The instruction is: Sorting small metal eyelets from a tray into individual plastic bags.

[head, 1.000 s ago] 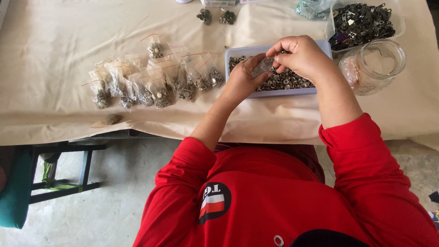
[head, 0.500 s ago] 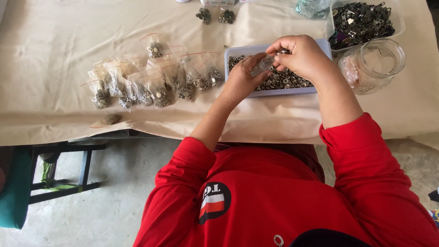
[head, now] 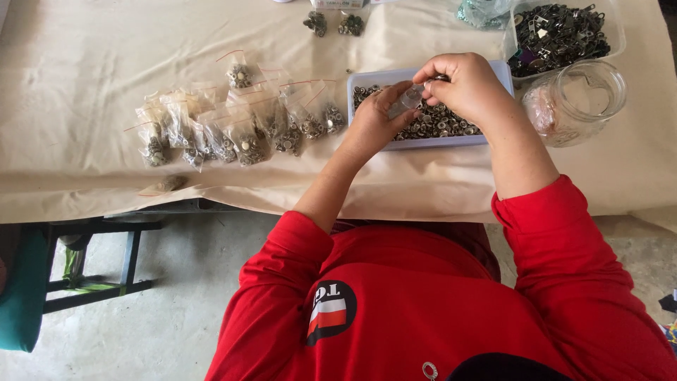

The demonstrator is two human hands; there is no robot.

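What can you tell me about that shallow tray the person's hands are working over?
The tray is a shallow, pale lavender rectangular box, seemingly plastic, lying flat on the cream-covered table. It is filled with small round silvery metal pieces. The left hand and right hand hover over it, hiding part of it; whether they touch it is unclear.

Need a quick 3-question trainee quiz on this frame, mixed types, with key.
1. True or false: the left hand holds a small clear bag over the shallow tray of metal rings.
2. What stands right of the tray? A. an open glass jar B. a red bowl C. a pair of scissors
3. Fill in: the filled small bags lie in a cluster to the ___ of the tray.

Key
1. True; the right hand meets it at the bag's mouth.
2. A
3. left
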